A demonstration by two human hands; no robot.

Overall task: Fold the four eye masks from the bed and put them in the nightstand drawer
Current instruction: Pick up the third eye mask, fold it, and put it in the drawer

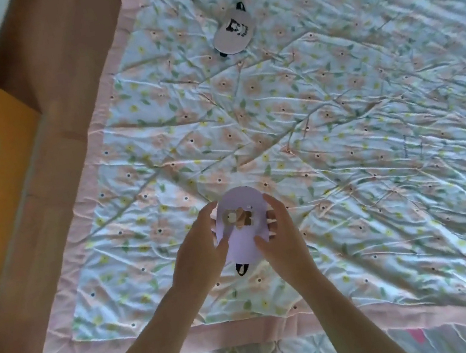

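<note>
Between both hands, above the near part of the bed [340,127], the lilac eye mask [241,227] runs lengthwise away from the person. The left hand [200,252] and right hand [282,239] pinch its long edges from opposite sides, equally near. A second mask [233,31] lies well apart, farther up the quilt.

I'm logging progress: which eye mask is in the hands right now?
The near mask with the brown print, held between left hand and right hand. The black-print mask lies untouched farther up the bed.
</note>
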